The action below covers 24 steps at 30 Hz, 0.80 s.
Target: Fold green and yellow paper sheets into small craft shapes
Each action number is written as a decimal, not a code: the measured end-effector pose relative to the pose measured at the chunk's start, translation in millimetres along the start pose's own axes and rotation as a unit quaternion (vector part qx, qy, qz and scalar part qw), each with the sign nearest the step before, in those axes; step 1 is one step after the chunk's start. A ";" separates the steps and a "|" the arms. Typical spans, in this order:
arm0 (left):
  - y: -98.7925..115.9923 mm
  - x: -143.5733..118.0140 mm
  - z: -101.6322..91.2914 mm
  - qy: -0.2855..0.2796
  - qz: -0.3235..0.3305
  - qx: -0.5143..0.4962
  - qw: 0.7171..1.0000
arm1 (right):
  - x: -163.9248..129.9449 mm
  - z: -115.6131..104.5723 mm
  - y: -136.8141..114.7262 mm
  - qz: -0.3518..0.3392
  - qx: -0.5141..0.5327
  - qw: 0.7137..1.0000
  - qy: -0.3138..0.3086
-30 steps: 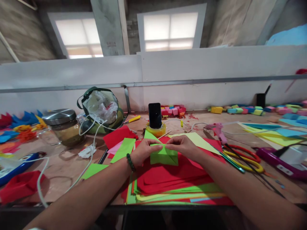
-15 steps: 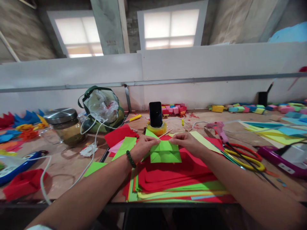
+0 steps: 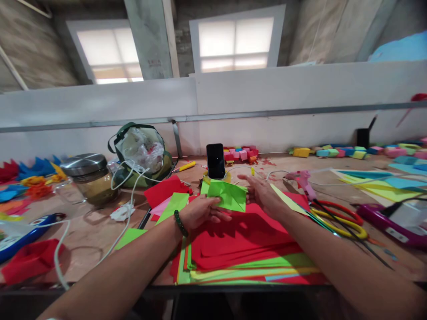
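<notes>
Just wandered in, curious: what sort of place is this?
Probably a paper-craft workbench in a workshop: stacked coloured paper sheets, scissors and a glue gun lie about, and the left hand holds folded green paper.

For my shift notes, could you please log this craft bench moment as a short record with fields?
Left hand: pinches the folded green paper at its lower left corner
Right hand: open, fingers spread beside the paper's right edge
Underneath: stack of red sheets
Behind: phone standing upright
Right of stack: scissors
Left: lidded jar
</notes>
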<state>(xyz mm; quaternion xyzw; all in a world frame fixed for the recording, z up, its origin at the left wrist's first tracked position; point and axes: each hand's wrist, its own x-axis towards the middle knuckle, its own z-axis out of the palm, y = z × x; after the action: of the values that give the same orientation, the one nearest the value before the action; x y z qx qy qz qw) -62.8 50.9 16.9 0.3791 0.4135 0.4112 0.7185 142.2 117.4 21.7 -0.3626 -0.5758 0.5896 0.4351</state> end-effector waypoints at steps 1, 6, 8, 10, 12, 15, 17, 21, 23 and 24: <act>1.1 1.1 0.5 0.017 -0.002 -0.017 1.000 | -1.5 0.0 -1.8 -0.021 -0.002 1.000 0.007; 3.9 4.5 0.4 0.040 0.024 -0.079 0.996 | -11.6 3.6 -2.5 -0.169 -0.096 0.980 -0.037; 1.9 5.0 0.5 0.033 0.037 -0.101 0.994 | -14.1 6.2 1.3 -0.217 -0.145 0.963 -0.071; -1.0 4.8 1.2 0.026 0.044 -0.105 0.993 | -14.3 7.6 4.6 -0.259 -0.204 0.941 -0.077; -3.0 3.6 2.1 0.019 0.053 -0.099 0.994 | -12.9 6.8 5.5 -0.283 -0.246 0.925 -0.056; -3.0 1.0 3.1 0.037 0.138 -0.084 0.986 | -10.0 2.7 2.3 -0.272 -0.238 0.932 -0.019; -1.6 -0.6 3.7 0.050 0.224 -0.056 0.972 | -8.0 -0.3 -0.6 -0.254 -0.216 0.943 0.000; 0.7 -1.9 5.8 0.005 0.291 0.049 0.955 | -2.8 -4.1 -2.0 -0.204 -0.150 0.967 0.010; 1.1 -1.5 6.8 0.008 0.295 0.106 0.950 | -0.7 -5.0 -0.8 -0.181 -0.121 0.976 0.004; 1.3 -1.1 7.0 0.019 0.296 0.132 0.946 | -0.3 -5.1 -0.4 -0.175 -0.112 0.978 0.001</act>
<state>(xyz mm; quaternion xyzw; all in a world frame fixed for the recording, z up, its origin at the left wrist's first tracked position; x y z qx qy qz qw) -57.1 48.9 20.9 0.5679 0.3467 0.5539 0.5004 147.1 118.9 21.7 -0.3033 -0.6924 0.4355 0.4888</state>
